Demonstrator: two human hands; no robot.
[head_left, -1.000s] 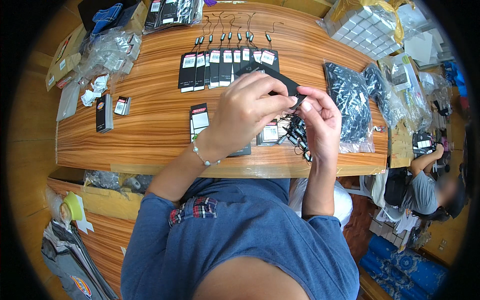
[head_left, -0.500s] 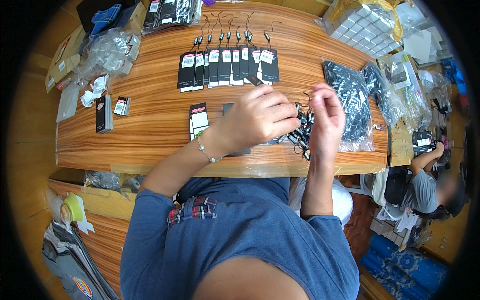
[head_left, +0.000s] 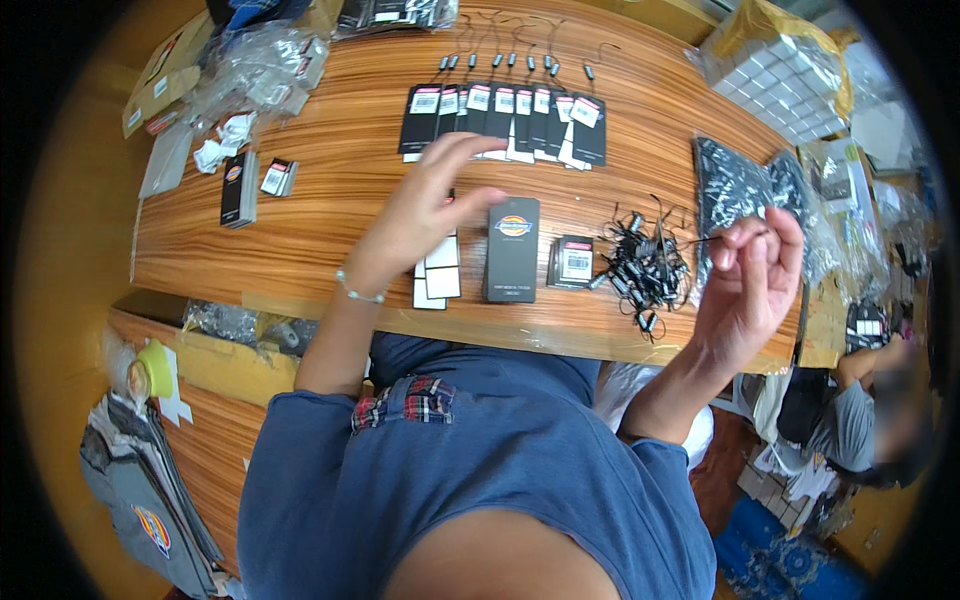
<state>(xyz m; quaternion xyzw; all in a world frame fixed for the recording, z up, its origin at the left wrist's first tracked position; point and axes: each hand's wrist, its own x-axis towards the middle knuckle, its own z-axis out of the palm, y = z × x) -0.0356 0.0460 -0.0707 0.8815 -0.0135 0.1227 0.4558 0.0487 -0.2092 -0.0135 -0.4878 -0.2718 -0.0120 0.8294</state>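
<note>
My left hand (head_left: pixel 425 205) is raised over the table with thumb and fingers apart, nothing visible between them. Partly under it lie black-and-white tags (head_left: pixel 441 274). To their right sits a stack of dark grey hang tags (head_left: pixel 512 265), then a small stack of barcode tags (head_left: pixel 576 262). My right hand (head_left: pixel 750 275) pinches a thin black hang-tag string (head_left: pixel 703 240) between thumb and fingers. That string stretches left toward a tangled pile of black strings (head_left: pixel 645 270) with small dark toggles. Farther back, several strung hang tags (head_left: pixel 505 110) lie overlapping in a row.
At the left are a stack of black tags (head_left: pixel 237 190), a smaller tag stack (head_left: pixel 279 177) and crumpled plastic bags (head_left: pixel 255 80). A bag of dark toggles (head_left: pixel 728 185) and a wrapped block of white boxes (head_left: pixel 775 75) stand right. Another person (head_left: pixel 850 430) sits at far right.
My hands have moved apart: the left went left, the right went right, drawing a string from the pile. The dark tag stack is now uncovered. The view has shifted slightly.
</note>
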